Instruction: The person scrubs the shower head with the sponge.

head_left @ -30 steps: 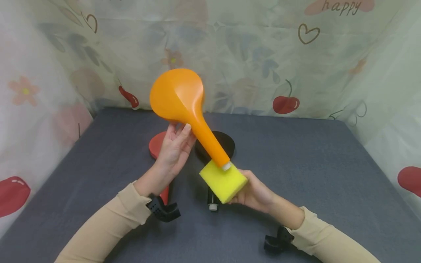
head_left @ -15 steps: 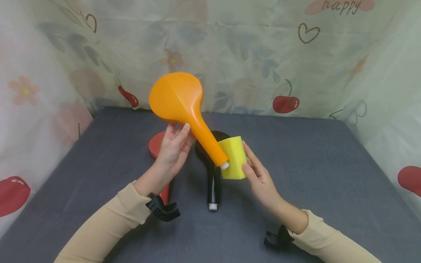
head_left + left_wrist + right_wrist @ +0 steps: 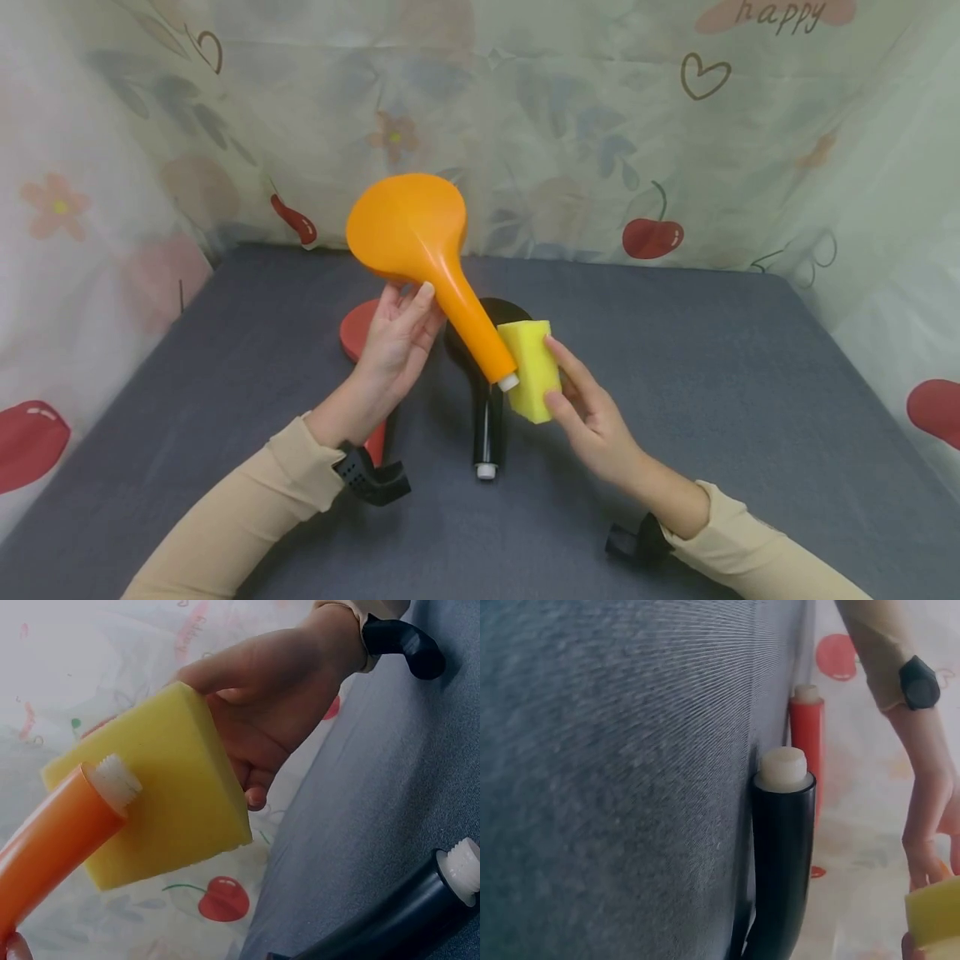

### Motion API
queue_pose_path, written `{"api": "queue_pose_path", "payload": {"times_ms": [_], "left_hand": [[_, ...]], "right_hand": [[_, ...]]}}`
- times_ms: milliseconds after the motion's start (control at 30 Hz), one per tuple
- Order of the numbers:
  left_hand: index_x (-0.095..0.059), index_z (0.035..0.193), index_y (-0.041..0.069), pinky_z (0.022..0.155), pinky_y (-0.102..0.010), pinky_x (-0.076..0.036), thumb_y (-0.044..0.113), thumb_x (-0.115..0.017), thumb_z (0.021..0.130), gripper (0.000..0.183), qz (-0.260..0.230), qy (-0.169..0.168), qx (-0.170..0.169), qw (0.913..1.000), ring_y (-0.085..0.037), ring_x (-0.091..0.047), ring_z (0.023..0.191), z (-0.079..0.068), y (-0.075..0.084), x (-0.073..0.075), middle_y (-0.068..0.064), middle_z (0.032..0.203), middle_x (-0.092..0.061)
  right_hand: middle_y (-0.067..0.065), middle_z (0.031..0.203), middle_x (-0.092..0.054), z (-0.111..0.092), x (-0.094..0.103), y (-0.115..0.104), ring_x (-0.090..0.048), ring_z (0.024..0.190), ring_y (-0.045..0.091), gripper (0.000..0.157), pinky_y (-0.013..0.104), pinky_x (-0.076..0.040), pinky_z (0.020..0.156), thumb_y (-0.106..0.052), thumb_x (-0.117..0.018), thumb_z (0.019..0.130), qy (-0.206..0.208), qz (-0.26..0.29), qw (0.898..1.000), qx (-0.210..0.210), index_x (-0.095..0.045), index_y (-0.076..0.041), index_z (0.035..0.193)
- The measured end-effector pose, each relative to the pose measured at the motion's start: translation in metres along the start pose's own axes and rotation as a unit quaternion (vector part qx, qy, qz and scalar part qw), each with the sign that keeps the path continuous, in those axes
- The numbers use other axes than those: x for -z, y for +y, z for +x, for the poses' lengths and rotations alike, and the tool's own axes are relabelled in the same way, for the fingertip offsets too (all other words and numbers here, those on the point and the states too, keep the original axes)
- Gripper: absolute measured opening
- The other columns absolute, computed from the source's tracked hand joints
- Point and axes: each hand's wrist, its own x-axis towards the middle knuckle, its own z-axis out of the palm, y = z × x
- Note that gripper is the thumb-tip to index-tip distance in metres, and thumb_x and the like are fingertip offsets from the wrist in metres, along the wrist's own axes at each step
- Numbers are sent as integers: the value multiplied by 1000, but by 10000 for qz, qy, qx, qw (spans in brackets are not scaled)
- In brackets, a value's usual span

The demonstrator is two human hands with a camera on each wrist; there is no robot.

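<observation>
In the head view my left hand (image 3: 397, 342) grips an orange shower head (image 3: 420, 233) by its neck, raised above the table, round head up and handle slanting down to the right. A white threaded end (image 3: 116, 782) caps the handle in the left wrist view. My right hand (image 3: 600, 421) pinches a yellow sponge (image 3: 534, 375) between thumb and fingers, beside the handle's lower end. The sponge appears to touch the handle, though its contact side is partly hidden. At the right wrist view's edge, only a corner of the sponge (image 3: 934, 911) shows.
A black shower head (image 3: 487, 425) lies on the dark grey table (image 3: 712, 375) beneath the raised one. Left of it lies a red shower head (image 3: 358, 329), partly hidden by my left hand and wrist. Patterned curtains (image 3: 525, 125) stand around the table.
The right hand has turned the sponge from below the orange handle's end to its right side, then shifted slightly down. The shower head has tipped a little; the left hand stays in place.
</observation>
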Motion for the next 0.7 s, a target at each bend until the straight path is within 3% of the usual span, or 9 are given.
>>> {"api": "queue_pose_path", "payload": {"times_ms": [133, 300, 433, 533, 700], "left_hand": [[-45, 118, 19, 88, -18, -51, 6, -42, 98, 25, 84, 83, -6, 9999, -6, -61, 93, 0, 0, 0, 3, 111, -57], [-45, 119, 21, 88, -18, -51, 6, -43, 98, 25, 133, 207, 0, 9997, -6, -61, 94, 1, 0, 1, 3, 112, -56], [-45, 119, 21, 88, -18, -51, 7, -43, 98, 25, 120, 217, 34, 9997, -6, -61, 93, 1, -1, 2, 3, 113, -56], [-45, 120, 21, 88, -18, -51, 7, -44, 97, 26, 114, 169, 37, 9998, -6, -62, 93, 0, -1, 3, 3, 113, -56], [-45, 121, 20, 87, -19, -52, 7, -46, 96, 27, 52, 46, -50, 10000, -6, -62, 93, -1, -1, 2, 3, 112, -58]], "right_hand": [[18, 132, -44, -1, 1, 2, -51, 102, 11, 50, 23, -48, 81, -9, -49, 95, 200, -692, 9948, 725, -34, -13, 143], [26, 137, -36, -3, 0, 5, -55, 98, 22, 42, 30, -51, 77, -32, -46, 98, 334, -1614, 9733, 1598, -41, -21, 138], [29, 134, -37, -3, -2, 7, -58, 92, 25, 39, 34, -53, 75, -33, -46, 97, 481, -1971, 9587, 1993, -45, -21, 135], [27, 134, -38, -3, -3, 7, -54, 97, 22, 42, 28, -50, 79, -33, -44, 98, 478, -1707, 9685, 1749, -43, -15, 136], [22, 129, -42, -3, -4, 6, -52, 99, 10, 49, 22, -48, 81, -9, -48, 95, 321, -730, 9946, 661, -31, -6, 141]]}}
